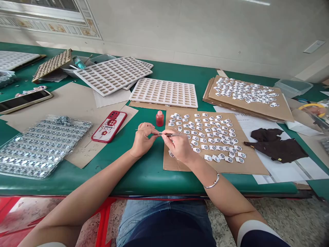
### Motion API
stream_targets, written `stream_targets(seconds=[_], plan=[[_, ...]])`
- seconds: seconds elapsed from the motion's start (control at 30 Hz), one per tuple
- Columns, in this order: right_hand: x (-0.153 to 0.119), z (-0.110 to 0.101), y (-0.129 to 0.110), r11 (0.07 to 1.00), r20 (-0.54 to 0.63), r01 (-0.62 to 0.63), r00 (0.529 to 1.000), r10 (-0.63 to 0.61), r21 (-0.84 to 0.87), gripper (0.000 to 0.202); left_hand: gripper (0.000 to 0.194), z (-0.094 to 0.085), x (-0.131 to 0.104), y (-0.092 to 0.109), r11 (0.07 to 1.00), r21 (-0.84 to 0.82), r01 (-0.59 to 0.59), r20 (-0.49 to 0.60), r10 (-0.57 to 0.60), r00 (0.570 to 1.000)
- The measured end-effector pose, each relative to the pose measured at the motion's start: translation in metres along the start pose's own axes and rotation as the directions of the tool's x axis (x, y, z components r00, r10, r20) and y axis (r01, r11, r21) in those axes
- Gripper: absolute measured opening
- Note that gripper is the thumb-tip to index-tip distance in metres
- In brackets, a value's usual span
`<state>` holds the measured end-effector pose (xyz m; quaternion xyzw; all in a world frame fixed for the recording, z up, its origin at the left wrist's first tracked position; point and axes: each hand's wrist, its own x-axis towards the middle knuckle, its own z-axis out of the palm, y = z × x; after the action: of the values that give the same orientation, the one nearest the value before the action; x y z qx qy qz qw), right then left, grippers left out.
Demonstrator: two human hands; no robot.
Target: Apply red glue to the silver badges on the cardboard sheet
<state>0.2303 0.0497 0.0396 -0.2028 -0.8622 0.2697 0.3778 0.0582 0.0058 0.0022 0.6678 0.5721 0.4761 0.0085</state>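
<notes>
Both hands meet over the green table, just in front of a small red bottle [159, 119]. My right hand [179, 145] is closed on slim metal tweezers [172, 134], whose tip points left. Pinched in the fingers of my left hand [144, 139] is something too small to make out, touching the tweezers' tip; a thin pale sliver shows at its far side. Under and beside my right hand lies a cardboard sheet [185, 165] bearing several small white tags with dark round pieces. Left of my left hand rests a red-framed phone [109, 127].
A clear tray of shiny pieces [43, 147] lies at the left, near a dark phone [24, 100]. White slotted trays [164, 92] stand behind the hands. At the right are stacked cardboard sheets with tags [246, 92] and a dark cloth [285, 147] on white paper.
</notes>
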Motion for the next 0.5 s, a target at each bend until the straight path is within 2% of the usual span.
stream_targets(seconds=[0.17,0.27,0.37,0.5], plan=[[0.004,0.001,-0.003,0.995,0.051,0.023,0.999,-0.018,-0.099,0.022,0.008,0.0,0.0,-0.004,0.997,0.054,-0.051,0.057,0.048,0.997],[0.004,-0.006,-0.005,0.992,-0.011,-0.004,1.0,0.003,-0.127,0.022,0.009,-0.002,0.002,-0.008,0.997,0.07,-0.044,0.045,0.041,0.998],[0.002,-0.012,-0.004,0.999,-0.1,-0.018,0.995,0.013,-0.047,0.02,0.005,-0.004,0.004,-0.01,0.997,0.078,-0.001,-0.02,0.002,1.0],[0.002,-0.012,-0.004,0.998,-0.14,-0.022,0.99,0.03,0.06,0.019,0.006,-0.004,0.004,-0.006,0.999,0.046,0.029,-0.044,-0.027,0.999]])
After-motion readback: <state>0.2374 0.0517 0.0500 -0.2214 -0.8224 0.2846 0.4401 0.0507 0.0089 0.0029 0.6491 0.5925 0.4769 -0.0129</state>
